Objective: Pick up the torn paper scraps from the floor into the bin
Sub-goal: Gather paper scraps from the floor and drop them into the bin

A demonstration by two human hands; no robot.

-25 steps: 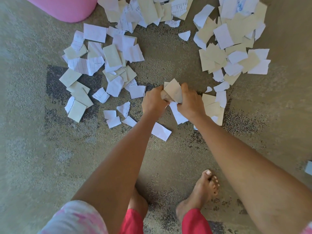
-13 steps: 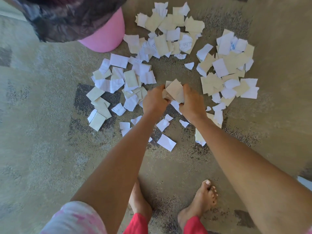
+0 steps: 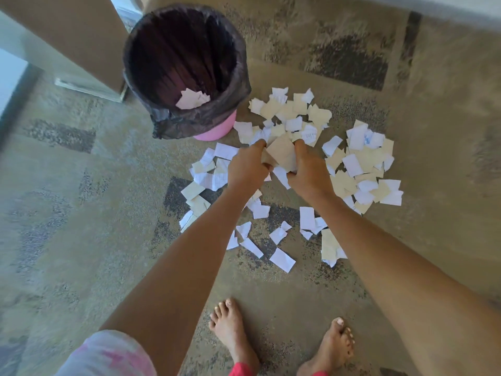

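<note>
A bundle of beige and white paper scraps [image 3: 282, 154] is pressed between my left hand [image 3: 248, 168] and my right hand [image 3: 307, 172], raised above the carpet. Several torn scraps [image 3: 362, 165] lie scattered on the floor around and below my hands, beige and lined white mixed. The pink bin [image 3: 214, 130] with a dark plastic liner stands up and to the left of my hands. Its mouth is open upward and a few white scraps [image 3: 192, 99] lie inside.
Patterned beige and dark carpet [image 3: 81, 240] covers the floor. A brown furniture panel [image 3: 67, 36] and a glass edge stand behind the bin at the upper left. My bare feet [image 3: 230, 329] are planted below the scraps.
My two hands have lifted with the bundle of scraps and my view has risen, bringing the whole bin into sight. My feet have shifted apart.
</note>
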